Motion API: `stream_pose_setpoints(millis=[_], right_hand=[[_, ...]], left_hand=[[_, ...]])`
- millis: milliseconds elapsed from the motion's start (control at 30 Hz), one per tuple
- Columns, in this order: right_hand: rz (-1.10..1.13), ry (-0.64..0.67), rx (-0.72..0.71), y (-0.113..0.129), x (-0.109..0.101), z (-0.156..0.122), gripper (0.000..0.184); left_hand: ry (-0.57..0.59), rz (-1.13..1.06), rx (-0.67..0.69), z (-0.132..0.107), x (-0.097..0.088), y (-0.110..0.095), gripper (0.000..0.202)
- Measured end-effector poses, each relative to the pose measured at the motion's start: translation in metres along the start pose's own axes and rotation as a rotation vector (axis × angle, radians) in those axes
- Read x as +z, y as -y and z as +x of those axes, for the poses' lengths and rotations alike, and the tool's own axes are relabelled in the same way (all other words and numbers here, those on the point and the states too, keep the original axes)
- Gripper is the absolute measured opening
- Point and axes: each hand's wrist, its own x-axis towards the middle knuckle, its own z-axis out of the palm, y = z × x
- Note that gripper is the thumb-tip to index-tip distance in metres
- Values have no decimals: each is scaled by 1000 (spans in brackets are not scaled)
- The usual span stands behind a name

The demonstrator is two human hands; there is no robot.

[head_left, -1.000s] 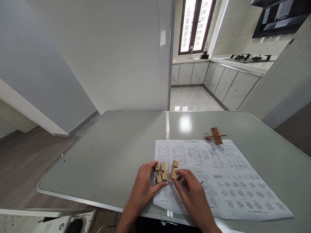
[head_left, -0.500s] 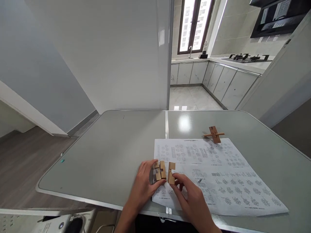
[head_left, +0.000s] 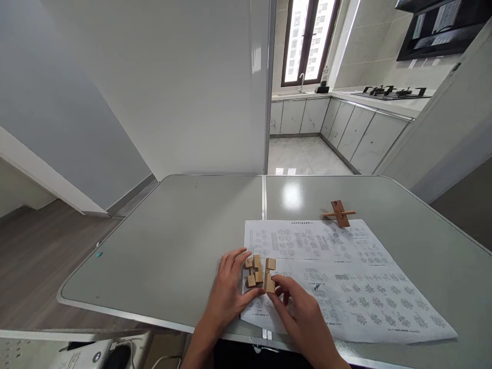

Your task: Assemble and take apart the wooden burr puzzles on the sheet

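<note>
R fingers [head_left: 280, 280] pinch notched wood blk [head_left: 270, 285], L fingers [head_left: 251, 294] spanning two pcs [head_left: 257, 261].

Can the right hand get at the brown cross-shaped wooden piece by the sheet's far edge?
Probably yes: only the flat printed sheet lies between the right hand and the cross-shaped wooden piece, though that hand holds a notched wooden block.

Smooth wooden blocks [head_left: 258, 277] are over the matt paper sheet [head_left: 342, 279], a wooden cross [head_left: 340, 215] at its far edge, glossy tabletop [head_left: 165, 241] beneath it.
</note>
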Motion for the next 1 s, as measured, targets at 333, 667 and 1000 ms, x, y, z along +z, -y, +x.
stream_pose_setpoints(millis=[333, 667, 1000], right_hand=[[318, 182, 107, 39, -3, 31, 21], [-198, 235, -156, -1, -6, 54, 48], [14, 188, 8, 2, -6, 55, 37]], left_hand=[[-38, -82, 153, -9, -1, -1, 27], [-10, -497, -301, -12, 5, -1, 58], [-49, -580, -308, -8, 4, -6, 53]])
